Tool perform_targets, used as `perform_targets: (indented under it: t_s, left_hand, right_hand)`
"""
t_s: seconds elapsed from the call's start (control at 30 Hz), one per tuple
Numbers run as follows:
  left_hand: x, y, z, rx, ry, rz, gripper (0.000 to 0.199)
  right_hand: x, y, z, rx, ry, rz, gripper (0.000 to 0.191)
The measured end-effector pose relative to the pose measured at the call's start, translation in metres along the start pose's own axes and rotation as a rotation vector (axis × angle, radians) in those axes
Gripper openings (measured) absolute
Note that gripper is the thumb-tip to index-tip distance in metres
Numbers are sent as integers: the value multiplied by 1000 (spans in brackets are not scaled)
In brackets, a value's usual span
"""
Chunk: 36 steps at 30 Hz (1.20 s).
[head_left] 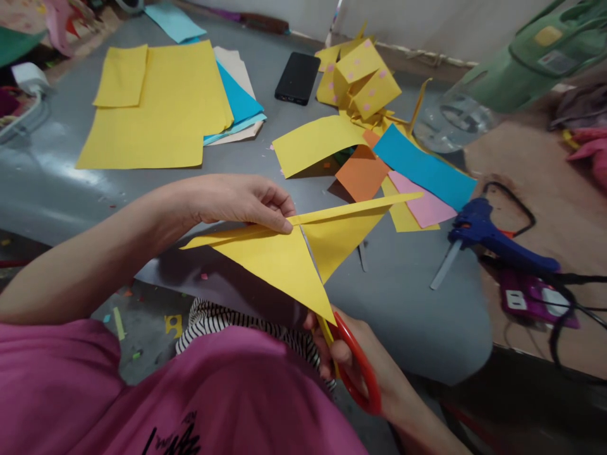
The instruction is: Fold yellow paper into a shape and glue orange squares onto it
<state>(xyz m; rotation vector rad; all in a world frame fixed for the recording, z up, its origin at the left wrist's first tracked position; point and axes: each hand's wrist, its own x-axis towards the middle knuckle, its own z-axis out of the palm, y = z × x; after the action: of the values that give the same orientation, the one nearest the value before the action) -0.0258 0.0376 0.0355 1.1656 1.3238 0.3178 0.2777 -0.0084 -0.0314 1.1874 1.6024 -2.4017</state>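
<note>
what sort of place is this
Probably a craft workspace, perhaps in a home: red-handled scissors cutting into a folded yellow sheet, coloured paper pieces on a grey table, and a blue glue gun.

Held paper (270,253) before phone (297,78); sheets (165,133) left, glue gun (493,238) right.

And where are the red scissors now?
In the head view, the red scissors are low, just right of centre, gripped by the right hand, right at the folded yellow paper.
</note>
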Motion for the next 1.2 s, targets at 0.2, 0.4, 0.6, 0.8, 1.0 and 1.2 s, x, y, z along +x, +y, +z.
perform_targets:
  t_s: [0.2, 0.4, 0.6, 0.8, 1.0, 1.2]
  left_hand:
    - [-1, -2, 0, 14, 16, 25, 23]
    - [3, -5, -16, 119, 112, 71, 32]
    - [25, -7, -44, 307, 183, 74, 27]
    - [37, -2, -54, 450, 140, 117, 25]
    - [34, -1, -61, 164, 32, 118, 31]
    - [37, -11, -62, 257, -38, 154, 29]
  right_hand:
    - [-3, -2, -4, 31, -30, 10, 67]
    - [-25, -45, -24, -507, 91, -35, 54]
    - [-10, -68, -65, -1341, 790, -51, 52]
    - [-1, -69, -77, -1727, 963, -335, 50]
    - [34, -82, -42, -1761, 770, -910, 50]
    - [70, -83, -42, -1851, 756, -1231, 36]
